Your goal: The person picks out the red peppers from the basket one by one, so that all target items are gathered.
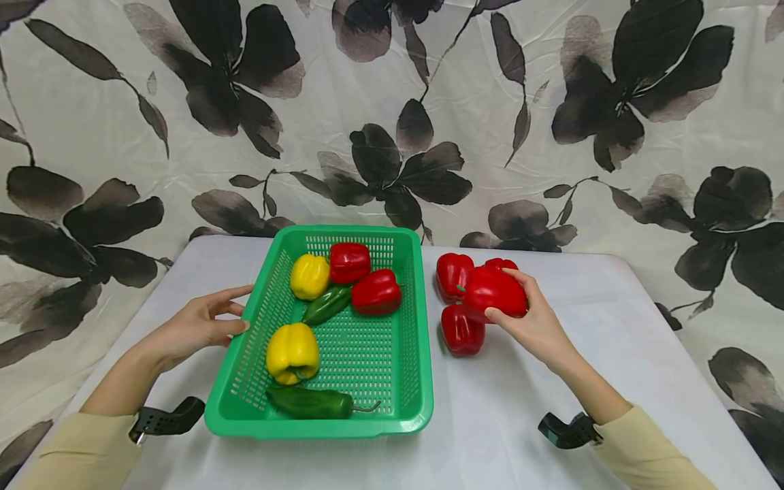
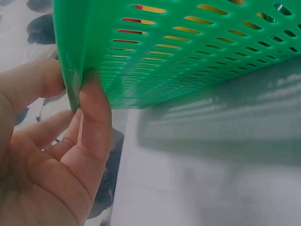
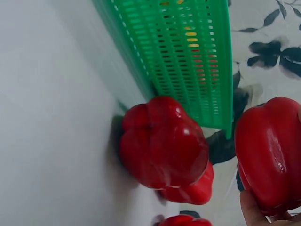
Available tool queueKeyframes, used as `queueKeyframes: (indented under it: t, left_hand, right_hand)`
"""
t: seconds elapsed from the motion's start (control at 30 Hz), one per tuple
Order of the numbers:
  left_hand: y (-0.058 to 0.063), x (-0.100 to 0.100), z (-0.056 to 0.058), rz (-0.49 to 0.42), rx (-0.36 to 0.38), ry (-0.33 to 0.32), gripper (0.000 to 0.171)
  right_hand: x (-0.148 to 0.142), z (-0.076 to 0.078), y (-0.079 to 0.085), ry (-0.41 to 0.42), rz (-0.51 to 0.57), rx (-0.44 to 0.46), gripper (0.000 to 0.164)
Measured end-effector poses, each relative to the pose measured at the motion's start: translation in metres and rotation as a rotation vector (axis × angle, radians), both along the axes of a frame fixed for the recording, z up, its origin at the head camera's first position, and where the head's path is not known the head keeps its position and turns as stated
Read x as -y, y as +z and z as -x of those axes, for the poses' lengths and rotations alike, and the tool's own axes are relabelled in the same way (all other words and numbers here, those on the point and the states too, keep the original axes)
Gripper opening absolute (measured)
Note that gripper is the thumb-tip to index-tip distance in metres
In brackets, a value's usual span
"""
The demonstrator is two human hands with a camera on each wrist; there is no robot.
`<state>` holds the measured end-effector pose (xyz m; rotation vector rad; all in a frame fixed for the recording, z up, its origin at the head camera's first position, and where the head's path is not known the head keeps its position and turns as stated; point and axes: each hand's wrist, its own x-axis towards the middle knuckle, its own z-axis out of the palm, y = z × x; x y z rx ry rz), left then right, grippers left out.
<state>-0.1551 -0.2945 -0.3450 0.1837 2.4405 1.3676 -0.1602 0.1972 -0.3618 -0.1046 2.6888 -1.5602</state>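
Note:
My left hand (image 1: 194, 327) pinches the left rim of a green basket (image 1: 318, 428); in the left wrist view the thumb and fingers (image 2: 96, 113) lie on both sides of that rim. My right hand (image 1: 535, 323) holds a red bell pepper (image 1: 495, 291) above the table, right of the basket. Below and behind it on the table are more red bell peppers, one nearer (image 1: 462, 330), one at the back left (image 1: 454, 273) and one mostly hidden (image 1: 501, 263). In the right wrist view the held pepper (image 3: 270, 155) is at the right edge.
Inside the basket lie two yellow bell peppers (image 1: 292, 354), two red bell peppers (image 1: 376, 292) and two green peppers (image 1: 312, 402). White cloth covers the table (image 1: 588, 354). A flower-printed curtain (image 1: 459, 122) hangs behind it. Black wrist straps (image 1: 168, 416) are on both arms.

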Motion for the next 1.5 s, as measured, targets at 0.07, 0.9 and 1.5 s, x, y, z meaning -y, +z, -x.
queueKeyframes:
  t: [0.07, 0.9, 1.5]
  left_hand:
    - [0.0, 0.0, -0.001, 0.0, 0.001, 0.002, 0.072]
    - [-0.001, -0.001, -0.002, 0.004, 0.0, 0.016, 0.073]
    - [0.0, -0.001, -0.001, 0.002, -0.003, 0.014, 0.072]
  right_hand:
    - [-0.003, -0.003, -0.001, -0.007, 0.01, 0.015, 0.084]
    - [-0.071, 0.034, -0.109, -0.273, -0.001, 0.097, 0.113]
    - [-0.066, 0.031, -0.109, -0.302, -0.031, 0.233, 0.112]
